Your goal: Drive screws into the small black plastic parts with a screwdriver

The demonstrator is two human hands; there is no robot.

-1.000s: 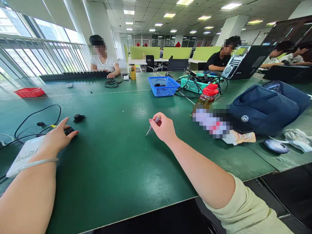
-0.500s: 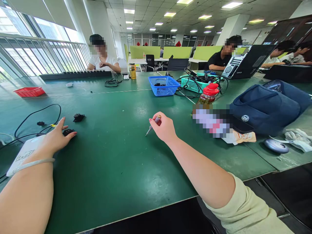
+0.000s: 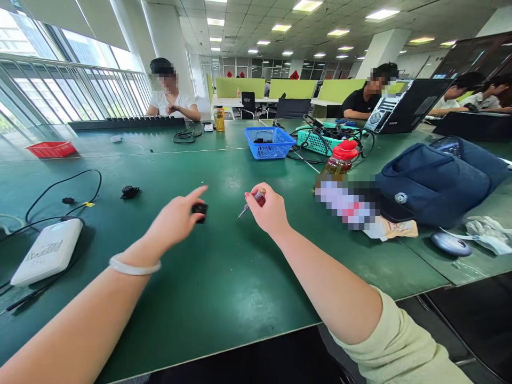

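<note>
My left hand, with a pale bangle at the wrist, grips a small black part between thumb and fingers, the index finger stretched out. What kind of part it is I cannot make out. To its right, my right hand is closed around a screwdriver with a reddish handle, its metal tip slanting down and left toward the green table. The two hands are apart. A similar dark piece lies on the table to the left.
At left are a white box-shaped device, black cables and a red basket. Farther back stand a blue basket and a teal basket with cables. A red-lidded bottle and a navy bag occupy the right. Other people sit beyond.
My left hand has moved right from beside the white device to mid-table, carrying the black part that lay under it. My right hand with the screwdriver has hardly moved.
</note>
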